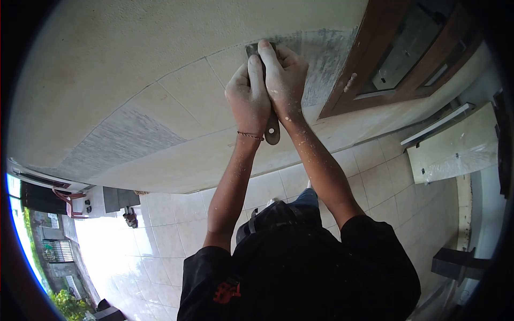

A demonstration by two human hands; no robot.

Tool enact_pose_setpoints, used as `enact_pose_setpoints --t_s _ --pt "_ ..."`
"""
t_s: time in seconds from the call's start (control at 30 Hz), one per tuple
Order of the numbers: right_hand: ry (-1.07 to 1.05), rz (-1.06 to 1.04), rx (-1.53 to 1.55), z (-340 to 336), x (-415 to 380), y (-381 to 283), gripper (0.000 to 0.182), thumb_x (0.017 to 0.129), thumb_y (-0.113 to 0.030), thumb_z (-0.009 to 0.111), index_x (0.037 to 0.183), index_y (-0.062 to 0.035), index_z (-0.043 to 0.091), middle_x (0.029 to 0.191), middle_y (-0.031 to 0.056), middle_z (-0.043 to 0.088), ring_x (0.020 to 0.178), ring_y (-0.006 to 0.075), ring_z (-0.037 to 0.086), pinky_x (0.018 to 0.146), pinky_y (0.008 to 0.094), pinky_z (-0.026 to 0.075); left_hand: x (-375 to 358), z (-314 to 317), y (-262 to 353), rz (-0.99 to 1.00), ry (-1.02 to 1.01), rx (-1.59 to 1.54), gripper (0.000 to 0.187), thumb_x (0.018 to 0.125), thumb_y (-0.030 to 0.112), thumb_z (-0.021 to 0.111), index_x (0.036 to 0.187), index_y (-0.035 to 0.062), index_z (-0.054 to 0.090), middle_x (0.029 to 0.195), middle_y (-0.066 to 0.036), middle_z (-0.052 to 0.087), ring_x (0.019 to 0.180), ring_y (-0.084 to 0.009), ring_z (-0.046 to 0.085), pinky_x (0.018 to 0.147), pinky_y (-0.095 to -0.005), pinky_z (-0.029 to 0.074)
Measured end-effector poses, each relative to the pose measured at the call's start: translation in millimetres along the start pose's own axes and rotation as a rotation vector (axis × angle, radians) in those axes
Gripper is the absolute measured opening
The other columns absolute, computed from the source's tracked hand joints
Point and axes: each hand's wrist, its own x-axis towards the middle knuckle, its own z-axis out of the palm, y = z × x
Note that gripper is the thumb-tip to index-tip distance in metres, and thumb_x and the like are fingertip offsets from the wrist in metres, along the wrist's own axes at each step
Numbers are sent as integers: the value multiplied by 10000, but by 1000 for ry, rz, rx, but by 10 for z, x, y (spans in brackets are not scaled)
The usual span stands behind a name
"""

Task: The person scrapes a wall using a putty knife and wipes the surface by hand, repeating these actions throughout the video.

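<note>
Both hands grip one scraper (272, 130) with a dark handle, side by side, thumbs pointing up toward its blade. My left hand (250, 95), dusted white, has its fingers wrapped round the tool; a braided band circles the wrist. My right hand (285, 79) is closed round the same tool, also coated in white dust. The blade is mostly hidden by the fingers and lies against the wall (160, 48) near the upper edge of a tiled band (184, 88). Grey scraped patches show on this band, one to the left (126, 134) and one right of the hands (324, 61).
A brown wooden frame with glass panes (348, 80) stands right of the hands. Below the wall runs a tiled floor (166, 235). A pale panel (455, 144) lies at the right, with a dark block (452, 263) below it. Shoes (130, 217) and a reddish chair (68, 203) are at left.
</note>
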Motion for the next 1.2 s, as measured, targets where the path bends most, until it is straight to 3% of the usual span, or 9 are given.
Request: enact_pose_setpoints --t_s 0.7,0.87,0.9,0.93,1.0,1.07,1.13,1.17,1.2 --pt "-114 37 42 72 80 -200 369 940 -194 629 626 -14 556 565 -44 508 573 26 417 500 251 337 102 -6 115 -12 23 -181 417 1005 258 531 751 -73 547 600 -24 498 626 -61 406 500 -291 363" --pt "-96 48 -121 -180 -417 595 378 945 -213 623 661 22 539 557 13 501 561 65 397 507 287 356 -437 27 -740 -116 61 -67 390 993 255 540 777 -69 522 607 -119 454 676 -71 408 547 -318 386" --pt "-125 95 -217 -362 -623 904 382 942 -220 626 666 27 531 551 45 498 555 81 393 508 302 361 -658 -21 -1057 -187 10 51 396 978 283 552 780 -60 538 633 -207 500 609 -110 436 553 -349 391" --pt "-197 109 -373 -605 -835 1299 392 933 -236 631 665 27 516 547 102 471 563 105 389 517 334 364 -850 -121 -1497 -236 -134 294 389 968 305 569 824 -54 608 616 -139 595 693 -46 553 582 -311 449" --pt "-268 268 -540 -1171 -1249 2019 385 894 -229 635 639 38 525 546 138 489 529 159 448 536 375 376 -1090 -472 -1792 -495 -352 494 379 930 328 619 779 -20 622 647 -158 659 605 -135 655 576 -340 486" --pt "-381 405 -806 -1767 -1442 2506 413 850 -333 648 655 23 567 620 196 585 549 286 554 566 429 406 -858 -717 -1434 -401 -19 656 346 904 314 659 757 4 621 647 -143 668 575 -229 675 569 -352 497" --pt "-504 586 -858 -2224 -1404 2625 388 856 -329 652 694 21 610 617 166 606 554 251 562 563 411 413 -408 -835 -546 -300 320 546 273 936 285 624 869 20 610 733 -140 662 679 -299 657 621 -410 483" --pt "-586 639 -851 -2452 -1349 2765 377 868 -320 650 707 20 627 593 119 605 533 194 529 548 390 407 -244 -795 -231 -30 518 455 234 958 244 598 928 12 600 789 -105 665 734 -230 654 674 -391 476" --pt "-576 678 -779 -2583 -1294 2785 371 875 -309 651 704 20 633 570 65 589 530 137 489 532 365 394 -143 -679 228 -9 617 407 203 969 165 550 1091 3 573 1057 -125 648 1015 -249 620 893 -419 458"
